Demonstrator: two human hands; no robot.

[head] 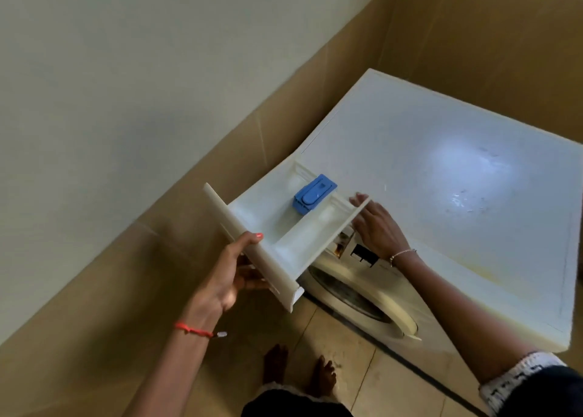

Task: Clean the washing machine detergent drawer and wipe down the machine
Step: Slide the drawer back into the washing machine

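A white detergent drawer (277,227) with a blue softener insert (314,194) is out in front of the white washing machine (441,195), its back end near the machine's top left corner. My left hand (233,274) grips the drawer's front panel, thumb over its top edge and fingers under it. My right hand (375,224) holds the drawer's right side wall near the back. Below my right hand the drawer slot (347,243) shows dark stains. The round door (356,300) is below it.
Beige tiled walls close in on the left and behind the machine. The machine's top has dull smears and a yellowish stain near its front edge. My bare feet (299,372) stand on the tiled floor in front of the door.
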